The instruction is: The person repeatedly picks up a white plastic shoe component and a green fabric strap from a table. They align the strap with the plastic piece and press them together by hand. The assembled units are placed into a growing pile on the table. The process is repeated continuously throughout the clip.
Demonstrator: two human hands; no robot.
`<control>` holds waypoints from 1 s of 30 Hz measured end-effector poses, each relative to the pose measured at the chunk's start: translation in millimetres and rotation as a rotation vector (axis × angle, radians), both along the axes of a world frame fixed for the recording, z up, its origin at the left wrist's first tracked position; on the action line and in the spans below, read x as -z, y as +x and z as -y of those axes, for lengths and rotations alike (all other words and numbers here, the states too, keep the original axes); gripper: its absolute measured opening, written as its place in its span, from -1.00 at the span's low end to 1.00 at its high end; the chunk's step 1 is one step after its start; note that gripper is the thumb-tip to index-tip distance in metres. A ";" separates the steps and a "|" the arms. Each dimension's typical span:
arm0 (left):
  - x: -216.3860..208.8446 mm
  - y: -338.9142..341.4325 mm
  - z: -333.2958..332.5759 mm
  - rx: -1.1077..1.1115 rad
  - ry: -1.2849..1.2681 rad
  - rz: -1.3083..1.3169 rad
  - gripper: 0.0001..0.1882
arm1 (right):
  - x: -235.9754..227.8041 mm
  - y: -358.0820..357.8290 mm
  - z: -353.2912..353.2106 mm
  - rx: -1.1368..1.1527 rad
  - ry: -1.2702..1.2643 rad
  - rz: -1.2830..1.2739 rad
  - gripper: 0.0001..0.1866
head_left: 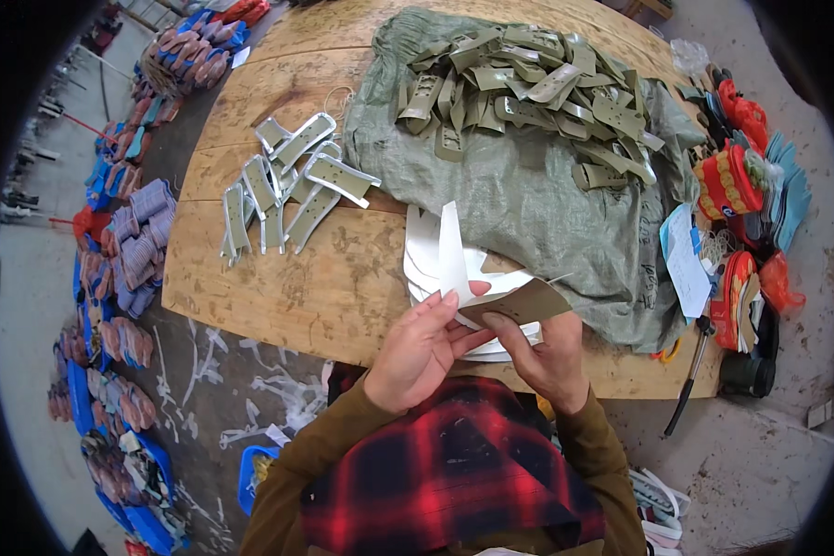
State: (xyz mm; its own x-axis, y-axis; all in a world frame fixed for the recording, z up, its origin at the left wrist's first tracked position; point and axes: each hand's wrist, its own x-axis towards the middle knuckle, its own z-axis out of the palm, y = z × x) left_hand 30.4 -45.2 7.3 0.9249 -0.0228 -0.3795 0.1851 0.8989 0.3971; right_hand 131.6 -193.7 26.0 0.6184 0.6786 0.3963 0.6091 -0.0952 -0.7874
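Note:
My left hand pinches a white, flat strip that stands up from between thumb and fingers. In my right hand is an olive-grey cut piece that looks like a shoe upper part, thumb on top, with small holes. It meets the white strip near my left fingers; whether the two are joined I cannot tell. Beneath both hands lies a stack of white cut pieces, partly hidden. Left of it are several olive pieces with white edging, laid in a loose heap.
A big pile of olive cut pieces rests on a green woven sack across the wooden table. To the right are red bags, a paper sheet and a black-handled tool. Bundled shoe parts line the left floor.

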 end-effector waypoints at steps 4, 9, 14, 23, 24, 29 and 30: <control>0.1 -0.1 0.6 -0.007 0.006 0.007 -0.61 | 3.1 -0.2 -1.5 0.006 0.018 0.014 -0.70; 2.6 -1.5 0.5 -0.010 0.031 0.015 -0.60 | 1.0 -1.6 -3.4 0.015 0.026 0.023 -0.70; 2.1 -1.5 0.7 -0.003 0.044 0.016 -0.60 | -0.8 -1.6 -3.0 0.008 0.016 0.028 -0.68; 0.9 -1.1 1.0 0.004 0.084 0.023 -0.60 | 3.7 -2.6 -2.2 0.022 0.037 0.030 -0.64; 1.6 -1.0 0.7 0.002 0.086 0.023 -0.60 | 4.7 -3.2 -1.9 0.026 0.041 0.023 -0.63; 2.2 -2.3 2.7 -0.009 0.156 0.044 -0.58 | 16.8 -7.6 1.6 0.017 0.062 0.057 -0.63; 5.3 -3.4 4.1 -0.016 0.181 0.041 -0.57 | 22.9 -8.5 0.7 0.021 0.110 0.072 -0.62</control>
State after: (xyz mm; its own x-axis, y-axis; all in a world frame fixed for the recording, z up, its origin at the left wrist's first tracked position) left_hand 27.0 -49.3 2.1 0.9393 0.0572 -0.3382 0.1518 0.8148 0.5596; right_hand 123.0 -194.4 3.1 0.5990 0.6157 0.5120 0.6635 -0.0237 -0.7478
